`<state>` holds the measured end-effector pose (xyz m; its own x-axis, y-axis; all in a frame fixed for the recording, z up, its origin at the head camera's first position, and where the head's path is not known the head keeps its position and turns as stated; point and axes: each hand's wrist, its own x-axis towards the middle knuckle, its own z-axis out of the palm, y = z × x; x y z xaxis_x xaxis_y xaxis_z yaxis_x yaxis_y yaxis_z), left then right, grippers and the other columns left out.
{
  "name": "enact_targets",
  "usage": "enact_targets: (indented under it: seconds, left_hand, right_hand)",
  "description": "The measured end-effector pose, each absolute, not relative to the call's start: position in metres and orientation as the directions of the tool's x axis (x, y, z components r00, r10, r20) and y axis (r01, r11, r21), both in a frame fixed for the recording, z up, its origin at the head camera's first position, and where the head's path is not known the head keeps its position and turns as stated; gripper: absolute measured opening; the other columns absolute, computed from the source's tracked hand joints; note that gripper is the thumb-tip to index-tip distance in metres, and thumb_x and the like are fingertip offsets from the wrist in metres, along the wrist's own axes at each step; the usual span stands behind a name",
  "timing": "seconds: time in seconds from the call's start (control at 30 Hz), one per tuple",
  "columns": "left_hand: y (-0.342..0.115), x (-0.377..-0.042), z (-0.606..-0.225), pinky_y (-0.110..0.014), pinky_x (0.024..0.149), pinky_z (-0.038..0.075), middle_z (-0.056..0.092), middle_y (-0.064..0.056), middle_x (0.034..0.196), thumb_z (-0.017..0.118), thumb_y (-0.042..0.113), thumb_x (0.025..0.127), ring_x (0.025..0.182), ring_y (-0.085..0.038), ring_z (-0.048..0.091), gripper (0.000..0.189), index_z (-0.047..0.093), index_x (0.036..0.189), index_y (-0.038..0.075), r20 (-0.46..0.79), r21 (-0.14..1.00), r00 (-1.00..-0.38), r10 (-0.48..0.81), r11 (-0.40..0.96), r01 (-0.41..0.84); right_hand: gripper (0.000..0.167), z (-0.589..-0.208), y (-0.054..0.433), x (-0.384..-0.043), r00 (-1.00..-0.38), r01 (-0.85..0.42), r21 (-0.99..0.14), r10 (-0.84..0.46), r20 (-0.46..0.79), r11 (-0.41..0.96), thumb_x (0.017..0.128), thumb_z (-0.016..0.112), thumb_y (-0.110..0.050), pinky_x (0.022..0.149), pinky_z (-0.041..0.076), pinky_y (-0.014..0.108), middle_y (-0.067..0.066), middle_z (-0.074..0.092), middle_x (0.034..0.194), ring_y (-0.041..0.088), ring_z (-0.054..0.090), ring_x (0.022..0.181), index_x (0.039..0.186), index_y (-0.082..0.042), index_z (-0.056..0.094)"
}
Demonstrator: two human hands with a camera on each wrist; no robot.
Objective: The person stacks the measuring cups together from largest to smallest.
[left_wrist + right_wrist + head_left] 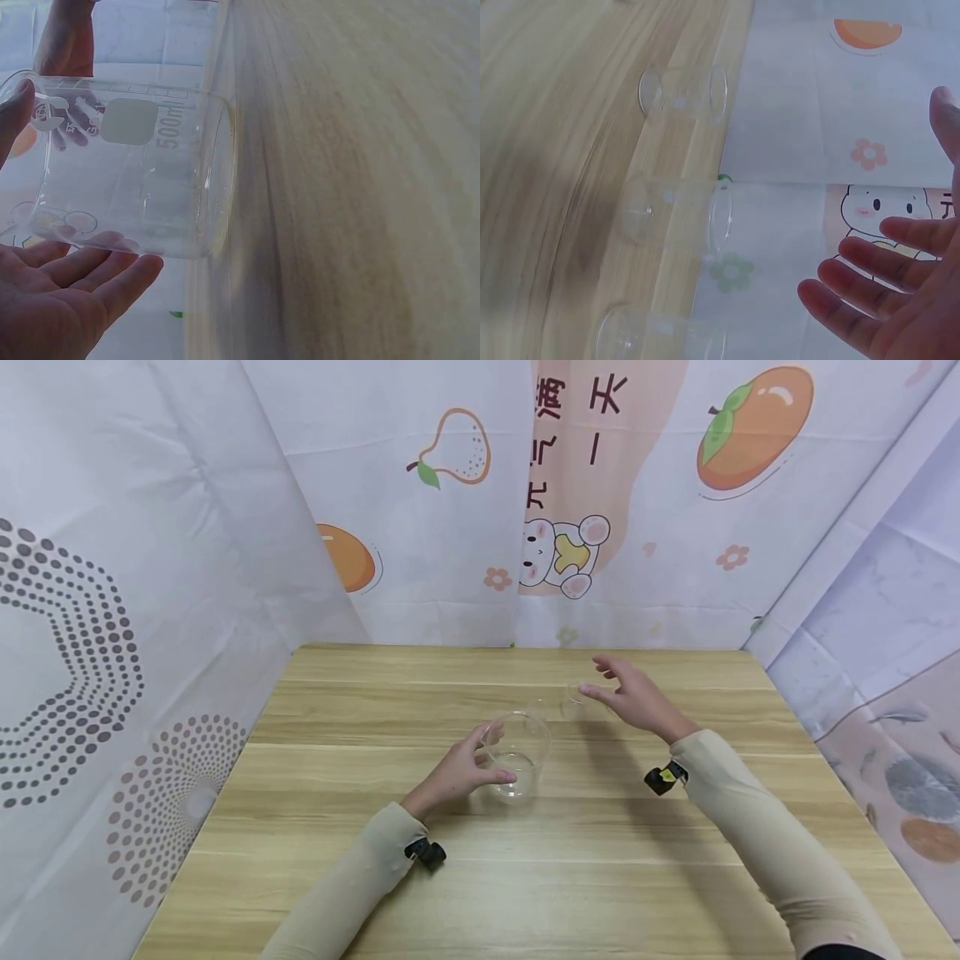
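A large clear glass beaker (pixel 525 752) marked 500ml stands on the wooden table, and my left hand (pixel 459 772) holds its side between thumb and fingers. In the left wrist view the beaker (pixel 127 172) shows its white label patch, with the left thumb (pixel 16 112) near the rim and the fingers (pixel 124 289) along the opposite side. My right hand (pixel 633 697) hovers, fingers spread, near a small clear glass (pixel 573 703). Seen from the right wrist, several small clear glasses stand in a row, among them a middle one (pixel 679 214); the right hand (pixel 900 292) holds nothing.
The wooden table (pixel 360 693) ends at a white curtain (pixel 420 527) with fruit and bear prints behind it. More sheeting (pixel 150 568) hangs on the left side. Another small glass (pixel 682 94) stands beside the middle one.
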<state>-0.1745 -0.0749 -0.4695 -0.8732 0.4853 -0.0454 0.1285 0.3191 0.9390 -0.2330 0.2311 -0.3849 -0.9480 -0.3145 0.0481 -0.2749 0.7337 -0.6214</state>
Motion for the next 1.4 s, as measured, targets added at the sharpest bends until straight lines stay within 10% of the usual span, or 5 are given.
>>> enact_targets:
  seconds: [1.4]
  left_hand:
    - [-0.076,-0.175,-0.473,-0.046,0.113,0.040,0.039,-0.011,0.154,0.081,0.028,0.081,0.139,-0.036,0.041,0.091,0.026,0.153,0.024,-0.055,0.930,-0.881,0.470,0.346,0.126]
  right_hand:
    - [0.076,-0.384,0.266,-0.267,-0.981,-0.144,-0.535,-0.190,-0.032,0.833,0.099,0.044,-0.055,0.104,0.041,0.062,0.031,0.041,0.146,0.049,0.046,0.127,0.144,0.007,0.036]
